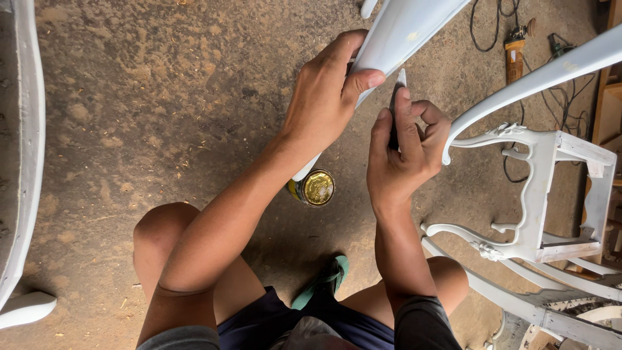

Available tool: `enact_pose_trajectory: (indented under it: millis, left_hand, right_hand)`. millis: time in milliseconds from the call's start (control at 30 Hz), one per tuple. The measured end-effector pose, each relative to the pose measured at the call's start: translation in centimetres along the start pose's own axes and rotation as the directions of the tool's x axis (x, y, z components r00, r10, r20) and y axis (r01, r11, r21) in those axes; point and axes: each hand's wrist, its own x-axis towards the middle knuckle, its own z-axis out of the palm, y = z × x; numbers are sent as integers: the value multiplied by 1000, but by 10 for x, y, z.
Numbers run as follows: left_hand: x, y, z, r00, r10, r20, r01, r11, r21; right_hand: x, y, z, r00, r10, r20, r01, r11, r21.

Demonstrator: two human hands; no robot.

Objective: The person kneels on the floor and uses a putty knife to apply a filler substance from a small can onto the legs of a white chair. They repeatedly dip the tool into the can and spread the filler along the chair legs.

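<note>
Two hands (363, 123) on white chair leg (395, 32)

Pale chair leg and a small putty blade, both held up over the dusty floor.

The pale grey-white chair leg (402, 29) slants down from the upper right, smooth and curved, its lower end near a gold-lidded tin; the left hand (324, 97) wraps it. The thin putty blade (396, 97), pinched upright in the right hand (405, 152), carries white filler at its tip and touches the leg's edge.
</note>
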Motion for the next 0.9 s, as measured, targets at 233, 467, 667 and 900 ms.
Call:
enact_pose_trajectory:
  millis: [233, 467, 667, 900]
  left_hand:
    - [2, -1, 0, 1000, -16, 20, 16, 1000, -4]
    - [2, -1, 1, 1000, 6, 5, -6, 1000, 5]
    - [0, -3, 3, 1000, -16, 9, 16, 1000, -5]
    - [-1, -5, 4, 1000, -17, 5, 16, 1000, 21]
  right_hand:
    - [5, 4, 6, 1000, 4, 17, -3, 999, -34]
    - [5, 5, 10, 1000, 18, 24, -17, 999, -50]
    - [3, 10, 12, 999, 12, 30, -12, 1000, -9]
    - [-8, 18, 13, 998, -12, 60, 13, 1000, -9]
